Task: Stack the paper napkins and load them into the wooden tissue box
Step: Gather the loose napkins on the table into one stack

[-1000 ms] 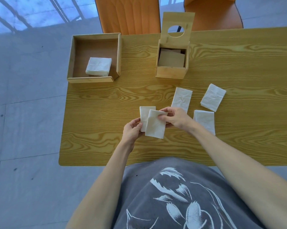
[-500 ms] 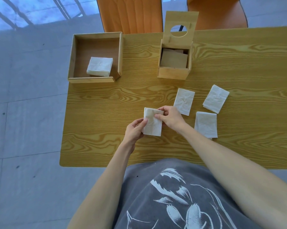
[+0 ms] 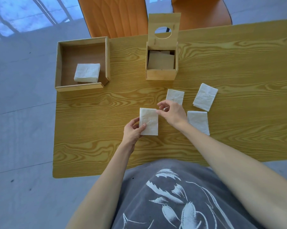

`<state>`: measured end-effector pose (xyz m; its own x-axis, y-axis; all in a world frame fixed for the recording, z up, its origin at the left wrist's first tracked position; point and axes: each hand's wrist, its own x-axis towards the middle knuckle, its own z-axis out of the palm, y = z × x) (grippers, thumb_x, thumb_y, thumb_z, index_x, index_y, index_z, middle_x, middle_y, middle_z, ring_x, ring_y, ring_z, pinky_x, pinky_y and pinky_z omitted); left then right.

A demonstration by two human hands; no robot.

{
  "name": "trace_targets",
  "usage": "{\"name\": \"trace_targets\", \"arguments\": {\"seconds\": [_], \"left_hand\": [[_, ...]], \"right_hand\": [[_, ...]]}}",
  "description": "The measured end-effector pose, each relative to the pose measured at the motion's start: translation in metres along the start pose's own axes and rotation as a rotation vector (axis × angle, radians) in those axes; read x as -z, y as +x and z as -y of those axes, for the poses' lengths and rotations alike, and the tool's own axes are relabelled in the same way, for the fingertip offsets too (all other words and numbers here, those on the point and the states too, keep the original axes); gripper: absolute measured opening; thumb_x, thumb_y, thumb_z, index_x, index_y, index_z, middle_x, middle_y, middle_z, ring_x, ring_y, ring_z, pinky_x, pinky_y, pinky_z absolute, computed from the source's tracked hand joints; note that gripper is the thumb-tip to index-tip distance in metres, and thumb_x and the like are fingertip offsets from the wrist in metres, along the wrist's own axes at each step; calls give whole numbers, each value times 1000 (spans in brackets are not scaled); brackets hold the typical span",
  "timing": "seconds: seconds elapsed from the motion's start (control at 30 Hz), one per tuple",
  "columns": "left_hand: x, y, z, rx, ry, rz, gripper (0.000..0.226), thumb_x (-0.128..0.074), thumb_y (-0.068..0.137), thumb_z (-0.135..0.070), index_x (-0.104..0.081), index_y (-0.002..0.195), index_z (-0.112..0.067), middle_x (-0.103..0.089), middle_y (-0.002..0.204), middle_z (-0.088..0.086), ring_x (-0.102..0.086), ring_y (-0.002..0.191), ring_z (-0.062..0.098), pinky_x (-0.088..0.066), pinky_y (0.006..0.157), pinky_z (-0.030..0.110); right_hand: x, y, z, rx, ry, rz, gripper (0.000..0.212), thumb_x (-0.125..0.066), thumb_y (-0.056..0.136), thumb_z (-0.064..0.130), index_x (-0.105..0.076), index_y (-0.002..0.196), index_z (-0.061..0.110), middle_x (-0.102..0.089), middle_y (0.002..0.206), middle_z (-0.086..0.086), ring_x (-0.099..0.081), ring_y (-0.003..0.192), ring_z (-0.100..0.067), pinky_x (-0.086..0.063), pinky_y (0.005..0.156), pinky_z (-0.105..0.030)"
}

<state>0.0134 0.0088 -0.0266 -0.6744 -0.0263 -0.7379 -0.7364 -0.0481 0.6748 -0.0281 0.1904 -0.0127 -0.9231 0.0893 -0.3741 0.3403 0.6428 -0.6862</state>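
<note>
A small stack of white napkins (image 3: 149, 120) lies on the wooden table (image 3: 93, 129) in front of me. My left hand (image 3: 133, 131) grips its lower left corner, thumb on top. My right hand (image 3: 171, 112) hovers at the stack's upper right corner, fingertips pinched and touching its edge. Three single napkins lie to the right: one (image 3: 175, 95) behind my right hand, one (image 3: 205, 97) further right, one (image 3: 198, 121) beside my wrist. The wooden tissue box (image 3: 161, 74) stands at the back centre, its lid with a round hole (image 3: 163, 24) raised upright, napkins inside in shadow.
An open wooden tray (image 3: 58, 63) at the table's back left holds a thick pile of napkins (image 3: 87, 75). Two orange chairs (image 3: 113, 15) stand behind the table. The table's left edge drops to a grey tiled floor.
The napkin held in my right hand has been laid onto the one in my left hand and squared up. My right hand has drawn back to the stack's upper right corner.
</note>
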Motion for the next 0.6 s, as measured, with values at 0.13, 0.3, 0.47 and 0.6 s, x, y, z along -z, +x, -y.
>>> {"name": "trace_targets", "arguments": {"seconds": [0.13, 0.3, 0.47, 0.6], "left_hand": [[-2, 2, 1, -2, 7, -21, 40, -70, 89, -14, -57, 126, -16, -72, 100, 1, -68, 86, 17, -53, 74, 34], [-5, -1, 0, -15, -13, -38, 41, -70, 89, -15, -56, 127, -14, -71, 109, 6, -68, 93, 19, -55, 73, 30], [-6, -6, 3, -26, -25, -60, 40, -70, 89, -14, -56, 127, -14, -71, 109, 7, -69, 95, 20, -56, 72, 27], [-6, -11, 6, -15, -36, -74, 37, -68, 90, -14, -56, 125, -17, -72, 102, 1, -69, 87, 14, -53, 65, 22]], "right_hand": [[16, 8, -9, -48, -65, -139, 24, -70, 88, 27, -71, 112, 20, -70, 98, 4, -67, 91, -17, -54, 73, -33], [33, 21, -18, -128, -192, -209, 38, -66, 92, 30, -61, 127, 20, -58, 125, -7, -65, 100, -28, -44, 72, -31], [40, 29, -18, -217, -291, -184, 56, -68, 90, 40, -50, 137, 14, -47, 135, -15, -63, 104, -35, -43, 71, -35], [42, 30, -18, -279, -343, -108, 55, -68, 89, 43, -51, 131, 11, -44, 134, -16, -62, 107, -38, -47, 77, -40]]}}
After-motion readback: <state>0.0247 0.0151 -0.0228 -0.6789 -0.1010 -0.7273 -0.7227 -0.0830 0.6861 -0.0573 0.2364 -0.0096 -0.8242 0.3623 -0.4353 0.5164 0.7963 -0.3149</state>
